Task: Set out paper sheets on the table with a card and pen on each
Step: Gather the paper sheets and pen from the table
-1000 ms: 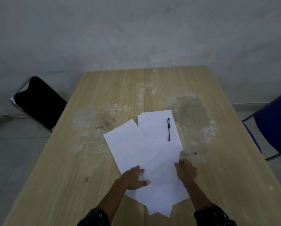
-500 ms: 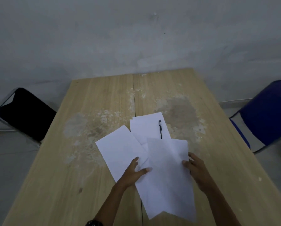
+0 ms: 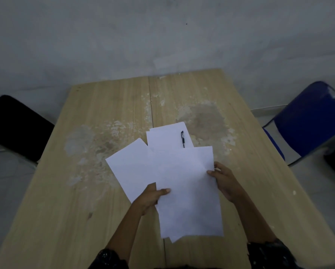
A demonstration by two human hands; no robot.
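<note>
Item: held sheets (image 3: 186, 191), white, at least two by the offset corners at the near end. Left hand (image 3: 151, 199) pinches the left edge, thumb on top; right hand (image 3: 224, 181) closes on the right edge, thumb on top. They appear raised off the table (image 3: 108, 105).

Item: flat sheet (image 3: 129, 167), lying on the table at left, partly under the held ones.

Item: far sheet (image 3: 164, 136), flat, bearing a pen (image 3: 182, 139) near its right edge.

Item: cards. None in view.

Risks, as judged from here: the held sheets may cling together and go down as one; sweeping them outward could drag the flat sheet or nudge the far one, rolling the pen off. The three overlap, so spacing needs care.

Surroundings: black chair (image 3: 17, 129) left, blue chair (image 3: 314, 119) right.
</note>
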